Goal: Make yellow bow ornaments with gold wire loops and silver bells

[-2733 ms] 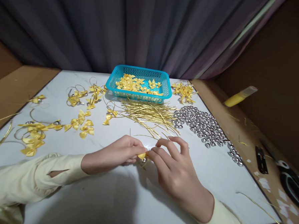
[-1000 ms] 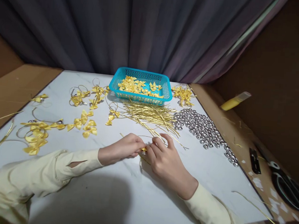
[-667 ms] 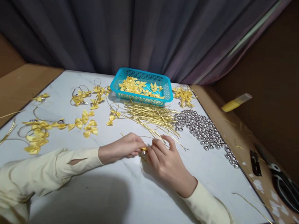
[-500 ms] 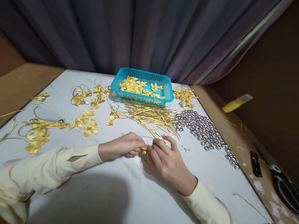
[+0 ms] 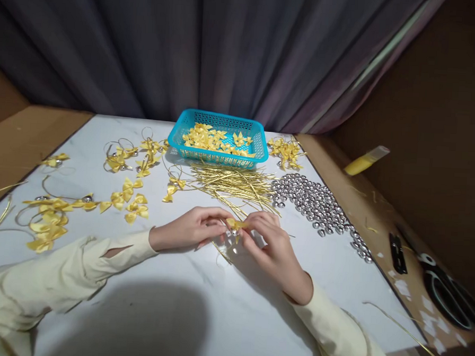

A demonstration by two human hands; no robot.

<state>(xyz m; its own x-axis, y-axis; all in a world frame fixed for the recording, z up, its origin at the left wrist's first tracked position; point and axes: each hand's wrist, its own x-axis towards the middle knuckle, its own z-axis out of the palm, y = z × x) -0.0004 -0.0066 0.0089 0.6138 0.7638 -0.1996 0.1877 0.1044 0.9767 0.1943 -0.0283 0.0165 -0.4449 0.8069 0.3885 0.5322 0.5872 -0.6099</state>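
Note:
Between my two hands is a yellow ribbon bow [image 5: 237,223] with a silver bell [image 5: 234,232] just under it. My left hand [image 5: 197,226] pinches its left side with thumb and forefinger. From the right, the fingertips of my right hand [image 5: 272,241] grip the other side of the bow. A gold cord [image 5: 222,252] hangs below the left fingers, its end over the white tabletop. Just beyond the hands lies a pile of straight gold cords [image 5: 233,183]. How the bell is fixed to the bow is hidden by the fingers.
A blue basket [image 5: 218,158] of yellow bows stands at the back. Silver bells [image 5: 316,200] spread to the right. Bows with cord loops [image 5: 52,221] lie on the left. Black scissors [image 5: 450,295], a black clip-like tool [image 5: 398,254] and a yellow tube [image 5: 366,161] are along the right edge.
The bow has come into fuller view between my fingertips, with its loops spread. My right hand has turned, and its raised fingers have come down onto the bow. The view has shifted slightly.

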